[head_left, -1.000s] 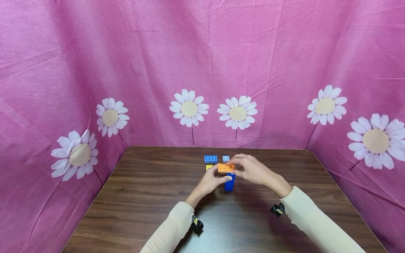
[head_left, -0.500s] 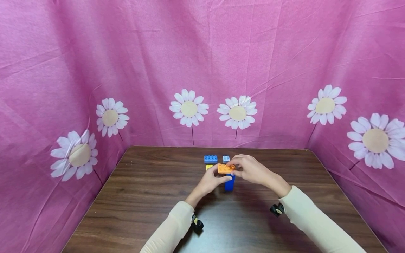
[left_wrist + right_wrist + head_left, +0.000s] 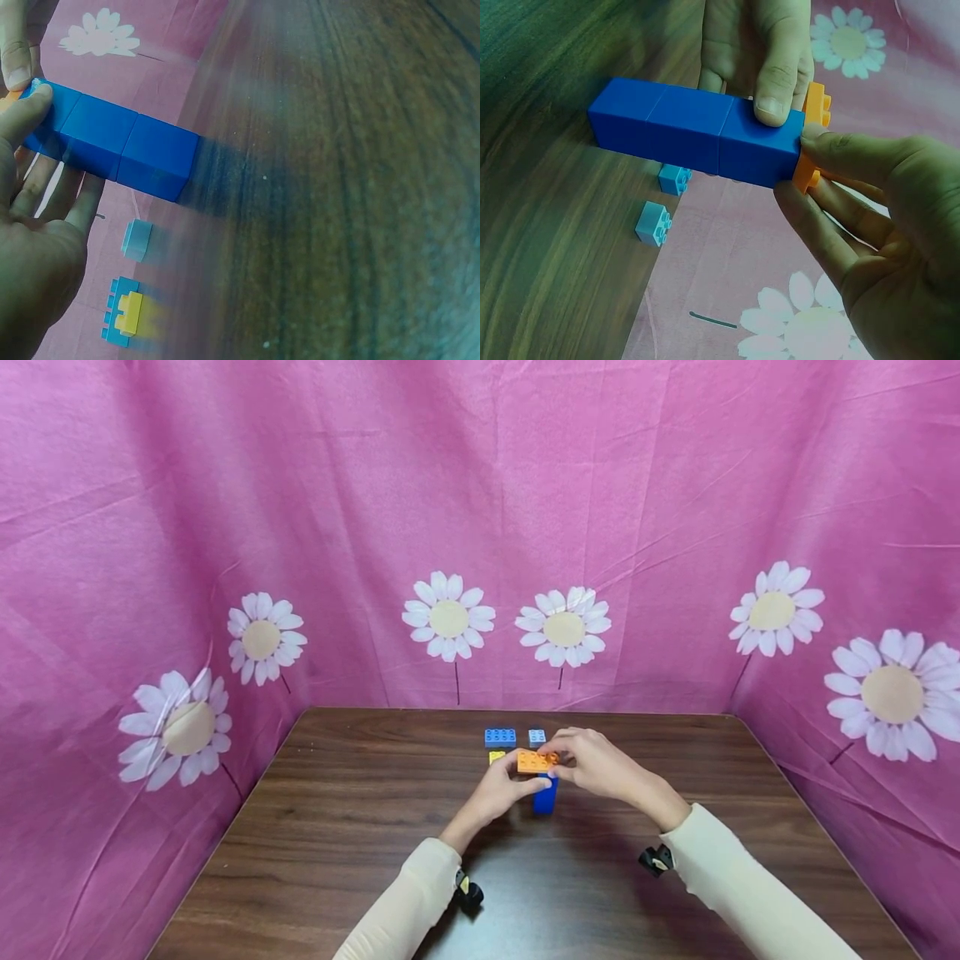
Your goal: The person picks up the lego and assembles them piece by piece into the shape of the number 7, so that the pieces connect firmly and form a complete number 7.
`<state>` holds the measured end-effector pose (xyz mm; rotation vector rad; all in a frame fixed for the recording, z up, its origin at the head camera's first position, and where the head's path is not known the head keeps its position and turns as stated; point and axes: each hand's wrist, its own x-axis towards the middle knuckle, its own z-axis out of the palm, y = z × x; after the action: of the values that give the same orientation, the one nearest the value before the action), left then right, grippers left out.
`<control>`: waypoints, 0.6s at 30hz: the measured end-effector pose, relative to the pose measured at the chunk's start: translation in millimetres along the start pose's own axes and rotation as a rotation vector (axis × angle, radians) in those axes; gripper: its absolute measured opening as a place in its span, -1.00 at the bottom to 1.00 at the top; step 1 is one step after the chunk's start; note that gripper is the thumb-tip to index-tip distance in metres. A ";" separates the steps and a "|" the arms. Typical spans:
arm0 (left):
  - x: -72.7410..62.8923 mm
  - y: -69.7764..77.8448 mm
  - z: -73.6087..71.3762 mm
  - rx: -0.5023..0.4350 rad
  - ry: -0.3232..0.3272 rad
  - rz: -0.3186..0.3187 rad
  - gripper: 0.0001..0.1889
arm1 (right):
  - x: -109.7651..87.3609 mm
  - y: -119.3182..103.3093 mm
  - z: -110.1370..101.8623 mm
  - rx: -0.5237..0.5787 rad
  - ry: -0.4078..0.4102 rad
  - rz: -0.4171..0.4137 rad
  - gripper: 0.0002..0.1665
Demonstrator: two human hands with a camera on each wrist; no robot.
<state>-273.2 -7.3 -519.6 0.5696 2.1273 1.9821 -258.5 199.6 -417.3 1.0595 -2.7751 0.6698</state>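
A tower of three blue toy building bricks (image 3: 694, 131) stands on the wooden table, with a flat orange brick (image 3: 532, 762) across its top. The orange brick sticks out to the left of the tower. My left hand (image 3: 493, 789) grips the topmost blue brick, thumb on its near face and fingers behind, as the left wrist view shows. From the right, my right hand (image 3: 900, 202) pinches the orange brick between thumb and fingers, right at its seam with the blue. Its fingers cover the right end of the orange brick in the head view.
Behind the hands lie a blue brick (image 3: 499, 737), a light blue brick (image 3: 537, 737) and a yellow brick (image 3: 496, 757), partly hidden by the left hand. A pink cloth (image 3: 502, 510) with printed daisies hangs around the table (image 3: 337, 827).
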 end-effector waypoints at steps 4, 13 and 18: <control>-0.4 -0.5 -0.3 -0.005 0.001 0.003 -0.62 | -0.2 -1.3 1.3 -0.013 0.001 0.007 -0.63; -0.9 0.8 -1.2 -0.004 -0.008 0.000 -0.62 | 0.7 -8.1 0.9 -0.060 -0.005 0.039 -0.62; -1.9 3.9 -3.0 0.006 -0.037 -0.001 -0.58 | 0.1 -10.1 0.0 -0.073 -0.001 0.054 -0.61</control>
<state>-272.0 -10.6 -515.7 0.6013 2.1116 1.9503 -252.0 192.8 -413.5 0.9747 -2.8150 0.5693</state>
